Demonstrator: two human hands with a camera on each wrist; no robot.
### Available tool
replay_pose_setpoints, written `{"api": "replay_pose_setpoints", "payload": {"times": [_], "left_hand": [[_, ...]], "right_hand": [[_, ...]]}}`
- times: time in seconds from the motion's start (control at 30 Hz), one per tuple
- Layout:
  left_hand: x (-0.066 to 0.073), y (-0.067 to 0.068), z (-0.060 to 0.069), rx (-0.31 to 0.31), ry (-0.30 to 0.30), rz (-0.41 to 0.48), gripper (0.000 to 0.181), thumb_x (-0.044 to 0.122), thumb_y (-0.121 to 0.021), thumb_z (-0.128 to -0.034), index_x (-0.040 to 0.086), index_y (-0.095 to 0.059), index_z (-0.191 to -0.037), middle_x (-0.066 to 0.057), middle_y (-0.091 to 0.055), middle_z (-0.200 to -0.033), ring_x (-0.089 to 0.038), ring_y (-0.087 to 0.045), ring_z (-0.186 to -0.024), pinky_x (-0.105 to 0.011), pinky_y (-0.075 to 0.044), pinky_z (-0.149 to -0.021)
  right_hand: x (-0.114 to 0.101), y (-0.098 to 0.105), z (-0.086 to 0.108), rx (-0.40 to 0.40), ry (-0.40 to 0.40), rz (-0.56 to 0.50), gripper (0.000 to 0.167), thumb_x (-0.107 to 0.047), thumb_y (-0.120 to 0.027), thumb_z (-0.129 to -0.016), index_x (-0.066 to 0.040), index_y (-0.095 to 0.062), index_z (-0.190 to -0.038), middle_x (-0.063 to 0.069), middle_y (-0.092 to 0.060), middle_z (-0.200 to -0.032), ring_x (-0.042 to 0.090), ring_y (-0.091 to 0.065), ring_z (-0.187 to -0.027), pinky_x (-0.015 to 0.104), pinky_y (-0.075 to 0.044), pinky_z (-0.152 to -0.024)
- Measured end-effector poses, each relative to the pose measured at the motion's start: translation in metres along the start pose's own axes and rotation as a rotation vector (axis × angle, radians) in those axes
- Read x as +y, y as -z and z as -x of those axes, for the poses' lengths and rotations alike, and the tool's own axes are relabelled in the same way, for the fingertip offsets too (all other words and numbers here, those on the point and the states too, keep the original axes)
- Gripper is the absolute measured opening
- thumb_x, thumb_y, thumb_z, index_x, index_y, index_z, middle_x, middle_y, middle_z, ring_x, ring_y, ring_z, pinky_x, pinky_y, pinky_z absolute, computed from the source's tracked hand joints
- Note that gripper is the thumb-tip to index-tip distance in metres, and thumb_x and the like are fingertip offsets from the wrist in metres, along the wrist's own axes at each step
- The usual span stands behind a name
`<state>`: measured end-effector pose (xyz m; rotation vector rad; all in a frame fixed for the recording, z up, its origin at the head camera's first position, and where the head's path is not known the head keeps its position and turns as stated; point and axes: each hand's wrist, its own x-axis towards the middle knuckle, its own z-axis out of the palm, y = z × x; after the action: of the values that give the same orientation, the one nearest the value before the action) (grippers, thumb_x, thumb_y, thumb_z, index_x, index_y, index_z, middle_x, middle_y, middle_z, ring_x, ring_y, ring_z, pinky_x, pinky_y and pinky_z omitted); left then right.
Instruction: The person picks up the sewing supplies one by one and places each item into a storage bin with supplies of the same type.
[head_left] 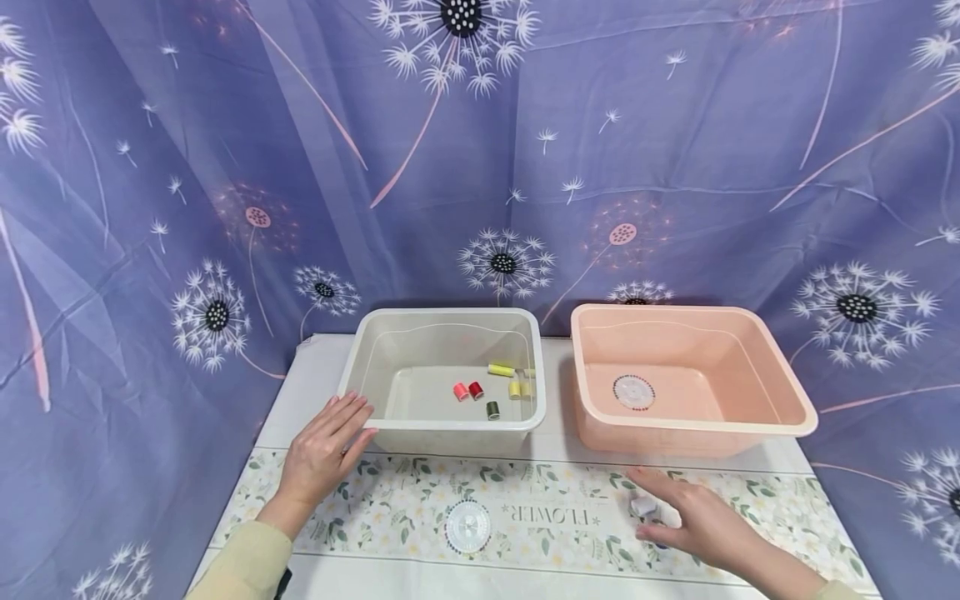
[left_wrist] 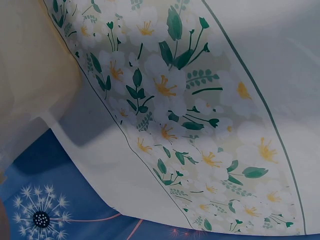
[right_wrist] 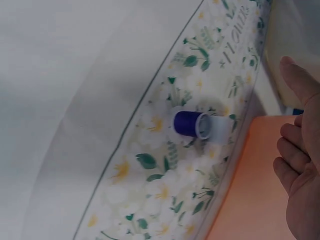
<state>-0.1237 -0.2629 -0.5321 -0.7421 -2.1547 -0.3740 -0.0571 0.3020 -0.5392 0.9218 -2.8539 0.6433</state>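
In the head view my left hand rests with its fingers on the front left corner of the grey bin. Several thread spools lie in that bin, among them a pink one, a red one and a dark green one. My right hand hovers over the table with thumb and fingers apart, beside a white spool. In the right wrist view a purple spool lies next to a whitish one, and the hand touches neither.
A peach bin stands at the right with a round clear disc inside. Another disc lies on the flowered table runner, in front of the grey bin. Behind the bins hangs a blue dandelion curtain.
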Motion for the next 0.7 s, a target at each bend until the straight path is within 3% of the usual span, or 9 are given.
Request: {"api": "replay_pose_setpoints", "payload": {"times": [0.37,0.7], "left_hand": [[-0.001,-0.003,0.001,0.023,-0.002,0.012,0.054,0.047,-0.054,-0.1120,0.001,-0.080,-0.118,-0.019,-0.078,-0.122,-0.042,-0.075,-0.111,-0.034,-0.037,-0.129],[-0.002,-0.002,0.002,0.007,0.000,0.007,0.052,0.046,-0.055,-0.1118,0.001,-0.080,-0.119,-0.020,-0.077,-0.122,-0.042,-0.075,-0.111,-0.032,-0.033,-0.131]], "right_hand": [[0.009,-0.012,0.008,-0.090,-0.138,-0.063,0.080,-0.046,-0.089,-0.084,-0.007,-0.063,-0.148,0.019,-0.069,-0.141,0.043,-0.071,-0.119,0.060,-0.062,-0.095],[0.016,-0.026,0.015,-0.084,-0.226,-0.092,0.083,-0.047,-0.091,-0.081,-0.006,-0.064,-0.147,0.023,-0.066,-0.144,0.045,-0.069,-0.121,0.061,-0.062,-0.096]]}}
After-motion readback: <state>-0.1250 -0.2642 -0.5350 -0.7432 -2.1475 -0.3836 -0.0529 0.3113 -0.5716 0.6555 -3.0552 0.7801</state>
